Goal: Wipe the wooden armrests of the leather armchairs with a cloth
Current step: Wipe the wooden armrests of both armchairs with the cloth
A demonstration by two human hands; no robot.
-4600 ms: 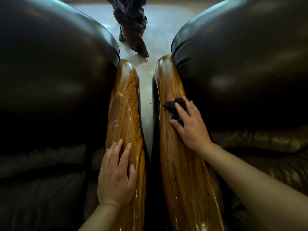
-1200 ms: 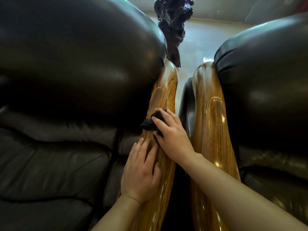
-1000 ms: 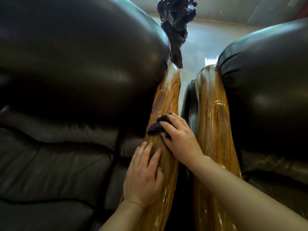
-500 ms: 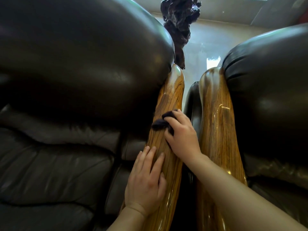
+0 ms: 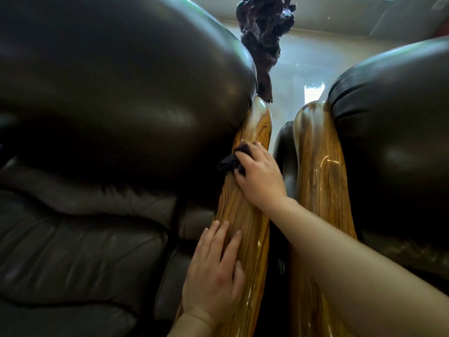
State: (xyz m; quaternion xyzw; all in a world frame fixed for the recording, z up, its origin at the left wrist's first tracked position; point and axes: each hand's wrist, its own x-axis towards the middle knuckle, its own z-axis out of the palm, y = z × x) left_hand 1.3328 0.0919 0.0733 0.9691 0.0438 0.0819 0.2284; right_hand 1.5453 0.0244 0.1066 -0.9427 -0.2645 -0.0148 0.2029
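2 dark brown leather armchairs stand side by side, the left armchair (image 5: 116, 98) and the right armchair (image 5: 393, 132), each with a glossy, striped-grain wooden armrest. The right hand (image 5: 261, 176) presses a small dark crumpled cloth (image 5: 230, 159) onto the left chair's armrest (image 5: 245, 215), fingers curled over the cloth, near the armrest's far end. The left hand (image 5: 216, 271) lies flat and open on the same armrest nearer the camera, holding nothing. The right chair's armrest (image 5: 315, 171) is untouched. A dark gnarled wood sculpture (image 5: 263, 40) stands on the pale floor (image 5: 301, 66) beyond.
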